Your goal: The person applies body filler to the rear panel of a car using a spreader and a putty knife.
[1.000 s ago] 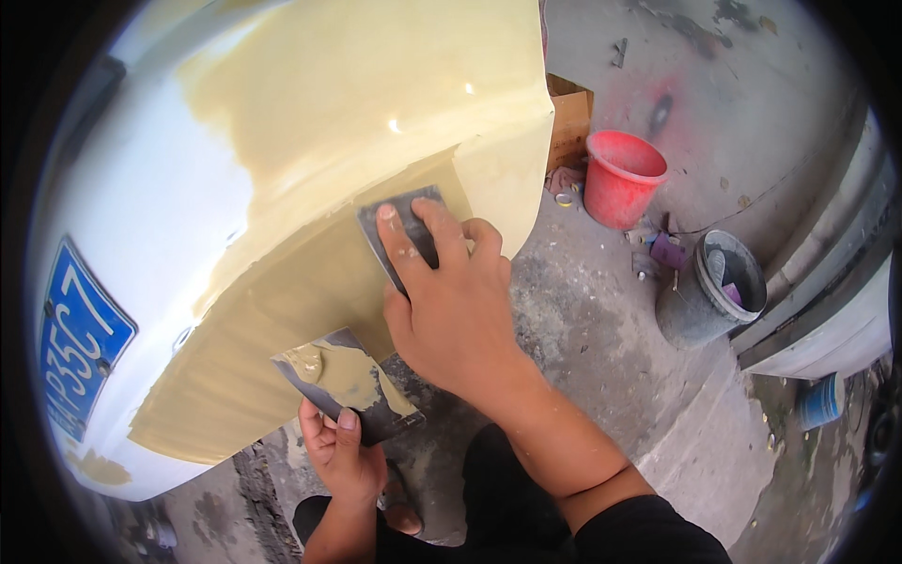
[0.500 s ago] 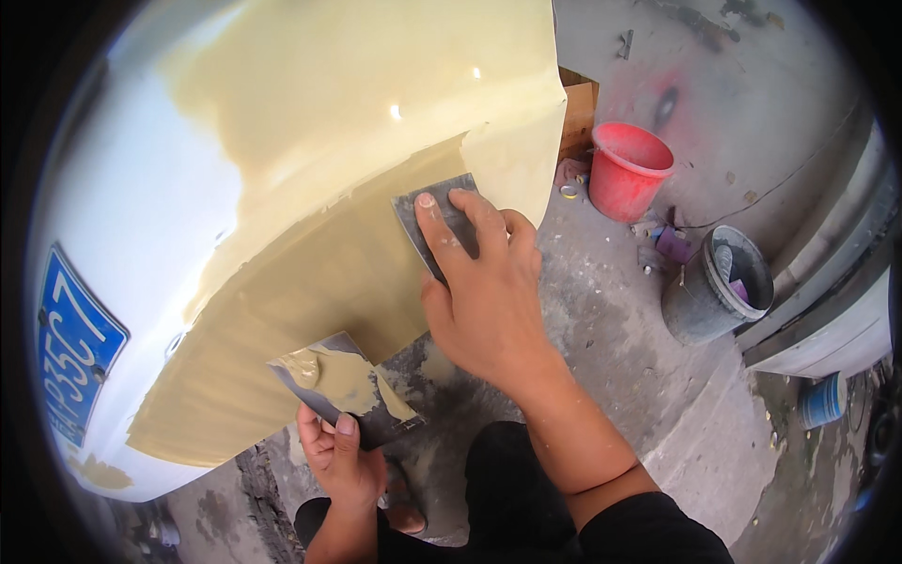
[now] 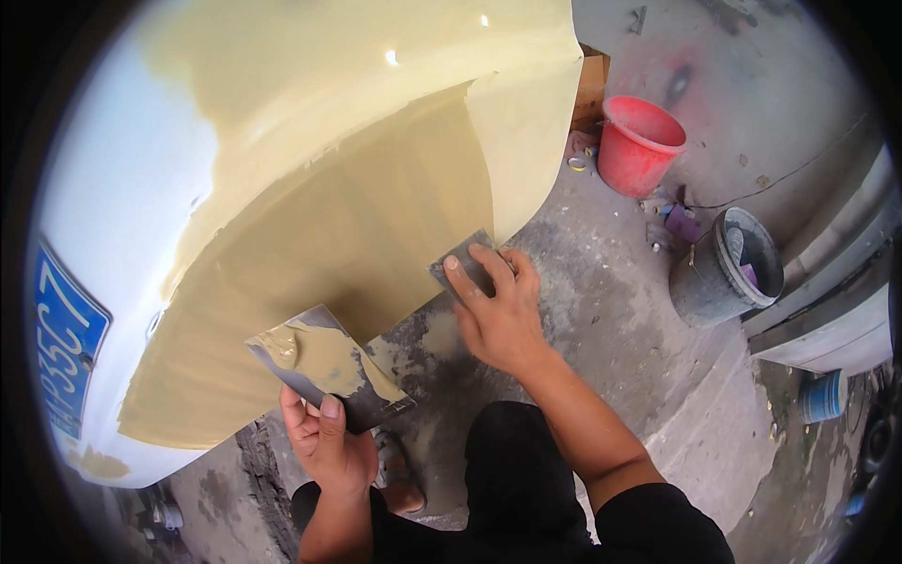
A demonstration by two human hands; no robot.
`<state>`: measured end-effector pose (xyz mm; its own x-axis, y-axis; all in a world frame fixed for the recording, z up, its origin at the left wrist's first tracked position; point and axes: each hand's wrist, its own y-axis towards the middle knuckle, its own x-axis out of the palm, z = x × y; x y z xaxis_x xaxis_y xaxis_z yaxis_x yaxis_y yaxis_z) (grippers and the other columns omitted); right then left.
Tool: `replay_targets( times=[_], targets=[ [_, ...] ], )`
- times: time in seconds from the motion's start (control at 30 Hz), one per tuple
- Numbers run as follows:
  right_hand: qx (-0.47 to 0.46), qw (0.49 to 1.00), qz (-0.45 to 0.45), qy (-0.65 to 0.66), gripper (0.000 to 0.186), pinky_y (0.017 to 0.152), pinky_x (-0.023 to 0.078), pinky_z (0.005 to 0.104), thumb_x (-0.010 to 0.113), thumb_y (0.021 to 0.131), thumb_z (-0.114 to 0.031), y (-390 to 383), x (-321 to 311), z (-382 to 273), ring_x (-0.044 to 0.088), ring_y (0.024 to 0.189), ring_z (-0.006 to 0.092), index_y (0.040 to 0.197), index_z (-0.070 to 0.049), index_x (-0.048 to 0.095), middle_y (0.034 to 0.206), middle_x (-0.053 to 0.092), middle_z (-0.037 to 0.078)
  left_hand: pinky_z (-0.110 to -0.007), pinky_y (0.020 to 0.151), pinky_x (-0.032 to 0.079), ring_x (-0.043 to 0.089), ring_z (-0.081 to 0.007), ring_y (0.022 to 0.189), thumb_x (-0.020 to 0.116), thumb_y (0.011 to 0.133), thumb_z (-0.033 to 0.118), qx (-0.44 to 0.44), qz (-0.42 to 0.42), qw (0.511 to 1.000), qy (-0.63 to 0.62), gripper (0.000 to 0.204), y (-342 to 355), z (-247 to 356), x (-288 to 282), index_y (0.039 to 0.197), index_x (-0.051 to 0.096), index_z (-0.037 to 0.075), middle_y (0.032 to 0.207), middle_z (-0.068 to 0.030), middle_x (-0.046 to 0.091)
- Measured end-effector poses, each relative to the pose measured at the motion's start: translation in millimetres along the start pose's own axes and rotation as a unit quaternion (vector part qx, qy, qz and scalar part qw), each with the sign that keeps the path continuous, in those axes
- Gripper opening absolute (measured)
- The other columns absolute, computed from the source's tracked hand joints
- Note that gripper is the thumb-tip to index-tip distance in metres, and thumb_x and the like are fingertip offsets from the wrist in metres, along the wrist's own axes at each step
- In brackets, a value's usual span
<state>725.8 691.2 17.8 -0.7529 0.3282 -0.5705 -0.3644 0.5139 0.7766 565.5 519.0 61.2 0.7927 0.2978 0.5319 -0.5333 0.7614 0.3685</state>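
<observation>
The white car bumper (image 3: 141, 179) fills the left, with a broad curved band of beige body filler (image 3: 310, 235) across its lower part. My right hand (image 3: 507, 315) is closed on a thin grey spreader (image 3: 470, 269), fingertips flat on its face. That spreader lies at the band's lower right edge. Lower left, my left hand (image 3: 329, 446) pinches a dark flat plate (image 3: 376, 410) by its near edge, thumb on top. Beige filler paste (image 3: 324, 357) is smeared over the plate, with a thicker lump near its far left corner.
A red bucket (image 3: 641, 150) and a dark bucket (image 3: 700, 287) with things in it stand on the stained concrete floor (image 3: 601, 301) at right. Behind them are pale curved panels (image 3: 836, 329) and a blue can (image 3: 822, 397). A blue licence plate (image 3: 70, 343) sits far left.
My right hand has drawn the spreader down to the filler's lower edge, leaving faint streaks up the right end of the band. The left hand and its plate have shifted slightly left.
</observation>
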Motion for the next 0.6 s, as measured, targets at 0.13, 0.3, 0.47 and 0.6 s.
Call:
replay_targets(
  times=[0.13,0.3,0.47,0.6],
  targets=[
    [0.002,1.0,-0.007,0.002,0.058,0.091,0.038,0.0513,0.068,0.071,-0.01,-24,17,10,0.043,0.113,0.0411,0.128,-0.019,0.058,0.134,0.047,0.011,-0.039,0.104,0.04,0.053,-0.0191,0.117,0.057,0.092,0.003,-0.003,0.002,1.0,0.004,0.052,-3,0,-2,0.14,0.036,0.004,0.127,-0.0089,0.056],
    [0.037,0.997,-0.067,-0.012,0.057,0.097,0.034,0.05,0.069,0.072,-0.012,-56,39,26,0.038,0.118,0.0406,0.128,-0.018,0.058,0.137,0.043,0.013,-0.039,0.104,0.04,0.053,-0.0192,0.117,0.057,0.093,0.002,-0.009,-0.001,1.0,-0.004,0.051,-4,-4,1,0.14,0.037,0.005,0.127,-0.0083,0.056],
    [0.086,0.996,-0.017,-0.002,0.061,0.098,0.034,0.0499,0.066,0.073,-0.011,-50,8,19,0.039,0.117,0.0404,0.132,-0.016,0.055,0.138,0.041,0.014,-0.037,0.102,0.041,0.057,-0.0186,0.112,0.055,0.093,0.003,0.014,0.022,1.0,0.009,0.052,1,0,15,0.14,0.034,-0.001,0.121,-0.0113,0.061],
    [0.058,0.996,0.067,-0.019,0.063,0.093,0.038,0.0501,0.064,0.071,-0.01,9,-31,35,0.043,0.113,0.0408,0.133,-0.014,0.054,0.137,0.043,0.015,-0.037,0.101,0.041,0.057,-0.0185,0.112,0.056,0.093,0.003,-0.021,0.014,1.0,0.001,0.051,-1,-8,6,0.14,0.034,0.0,0.121,-0.0111,0.061]
  ],
)
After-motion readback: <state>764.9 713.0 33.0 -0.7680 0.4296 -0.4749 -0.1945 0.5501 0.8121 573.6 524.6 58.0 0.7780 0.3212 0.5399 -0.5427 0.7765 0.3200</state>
